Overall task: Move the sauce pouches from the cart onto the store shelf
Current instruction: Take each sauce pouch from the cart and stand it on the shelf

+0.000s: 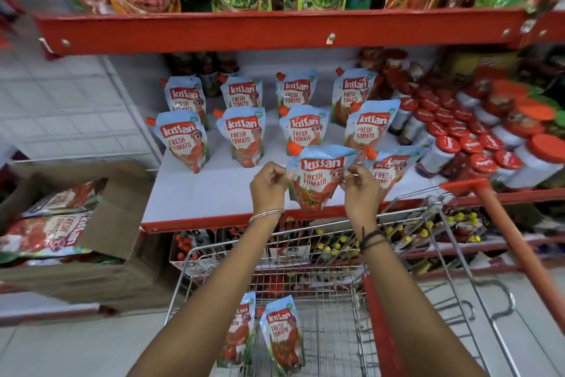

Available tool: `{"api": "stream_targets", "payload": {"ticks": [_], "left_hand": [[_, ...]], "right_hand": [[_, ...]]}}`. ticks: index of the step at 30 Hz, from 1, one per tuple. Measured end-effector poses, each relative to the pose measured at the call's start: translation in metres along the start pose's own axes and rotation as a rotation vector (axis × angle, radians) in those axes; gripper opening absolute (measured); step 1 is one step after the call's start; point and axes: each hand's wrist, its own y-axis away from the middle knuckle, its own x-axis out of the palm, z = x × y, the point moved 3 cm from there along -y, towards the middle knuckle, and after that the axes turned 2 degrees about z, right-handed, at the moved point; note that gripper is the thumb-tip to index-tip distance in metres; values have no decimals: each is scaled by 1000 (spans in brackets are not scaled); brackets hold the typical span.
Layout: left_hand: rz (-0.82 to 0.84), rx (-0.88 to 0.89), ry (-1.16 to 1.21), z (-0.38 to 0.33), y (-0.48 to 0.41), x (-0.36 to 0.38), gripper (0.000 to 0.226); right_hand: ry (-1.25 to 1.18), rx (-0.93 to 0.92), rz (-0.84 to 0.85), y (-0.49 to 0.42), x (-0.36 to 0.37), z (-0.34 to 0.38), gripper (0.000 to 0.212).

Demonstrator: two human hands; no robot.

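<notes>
We're at white shelf point(195, 193), red edge. Left hand point(268, 184), right hand point(360, 185) pinch pouch point(318, 178) upright at front; two more wait in cart point(333, 257).

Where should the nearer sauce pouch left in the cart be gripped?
Grip the nearer pouch by its flat top edge, coming from above through the cart's open top. It stands nearly upright, leaning by a second pouch, so the top seam is most exposed; the wire sides block other approaches.
</notes>
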Motion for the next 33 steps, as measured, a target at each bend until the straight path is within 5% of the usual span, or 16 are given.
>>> {"api": "stream_targets", "payload": {"ticks": [20,24,33], "left_hand": [[110,-94,-95,52,-34,15,37],[116,-10,-142,40,-21,13,7],[12,34,-135,93,60,-27,14]], "right_hand": [[118,72,-30,-13,22,-25,18],[99,97,20,-1,20,-21,22],[161,200,224,89,19,-87,28]]}}
